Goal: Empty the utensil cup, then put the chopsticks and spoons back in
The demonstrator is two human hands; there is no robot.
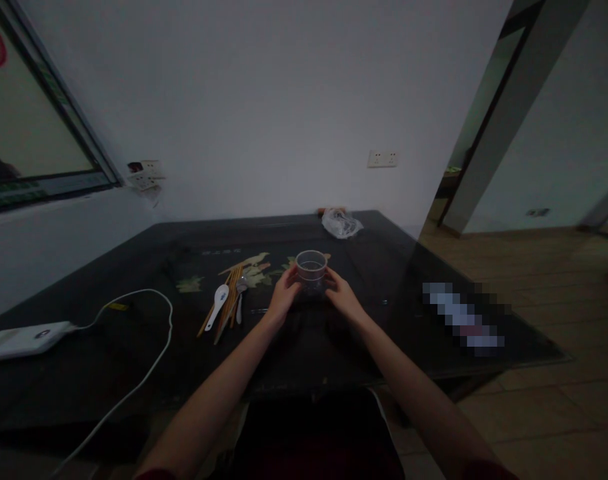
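A clear plastic cup stands upright on the dark table, straight in front of me. My left hand wraps its fingers round the cup's left side. My right hand grips the cup's right side in the same way. Just left of my left hand lie several wooden chopsticks, a white spoon and a metal spoon, all flat on the tabletop.
A white device with a white cable lies at the table's left. A crumpled clear plastic bag sits at the far edge by the wall. Wooden floor and a doorway lie to the right.
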